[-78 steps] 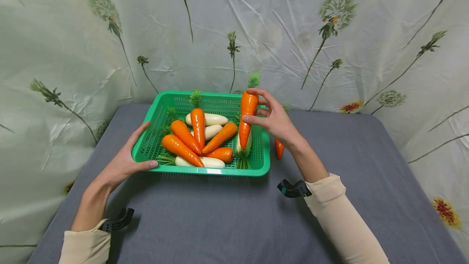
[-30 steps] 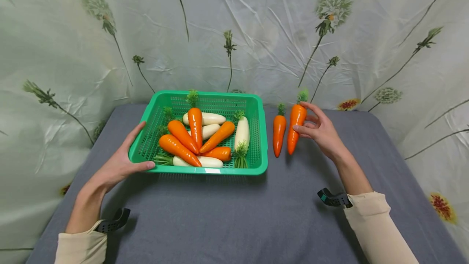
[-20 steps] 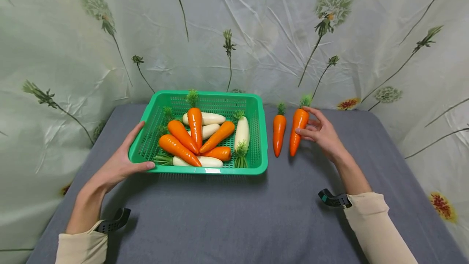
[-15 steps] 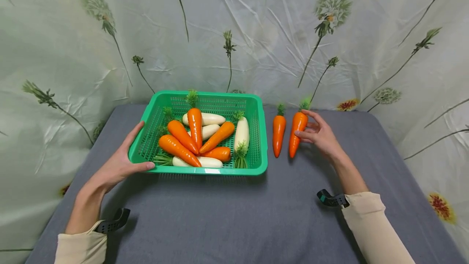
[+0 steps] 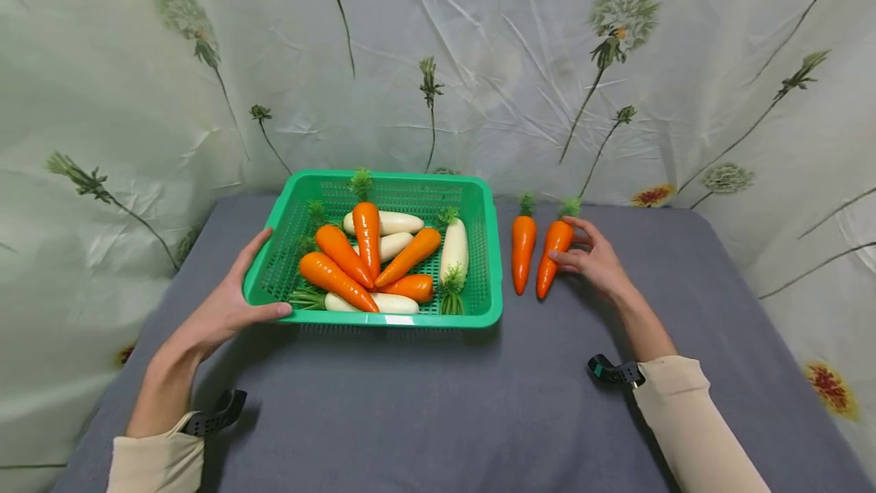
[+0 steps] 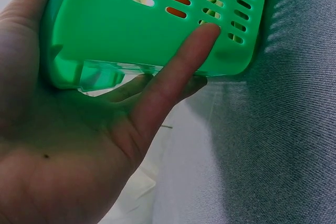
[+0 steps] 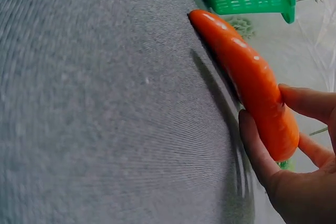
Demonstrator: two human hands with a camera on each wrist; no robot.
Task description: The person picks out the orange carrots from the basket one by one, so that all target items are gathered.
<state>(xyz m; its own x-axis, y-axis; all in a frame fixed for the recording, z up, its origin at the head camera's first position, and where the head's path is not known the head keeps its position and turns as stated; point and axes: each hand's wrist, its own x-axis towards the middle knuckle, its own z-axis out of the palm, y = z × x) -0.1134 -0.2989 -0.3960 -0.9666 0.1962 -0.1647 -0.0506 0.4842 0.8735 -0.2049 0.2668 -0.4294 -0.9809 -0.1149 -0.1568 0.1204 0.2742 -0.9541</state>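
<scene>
In the head view, my left hand [image 5: 222,314] holds the left end of a green plastic basket [image 5: 496,265], its thumb on the near rim. From the left wrist, one finger stretches along the slotted basket wall [image 6: 121,30]. My right hand [image 5: 594,261] pinches an orange carrot [image 5: 551,268] between thumb and fingers, right of the basket. The right wrist view shows this carrot [image 7: 252,77] close over the cloth, its narrow tip right at the surface. A second carrot [image 5: 523,253] lies beside it, leaves toward the back. Several carrots [image 5: 335,280] and white radishes [image 5: 454,249] lie inside the basket.
Grey cloth [image 5: 411,402] covers the table. A pale curtain [image 5: 506,82] with printed dandelions hangs behind it, at the far edge. Black bands [image 5: 217,413] sit on both wrists, by the beige sleeves.
The right hand has carried its carrot from over the basket's right end to the table on the right, then slightly lower and nearer. The left hand stays on the basket.
</scene>
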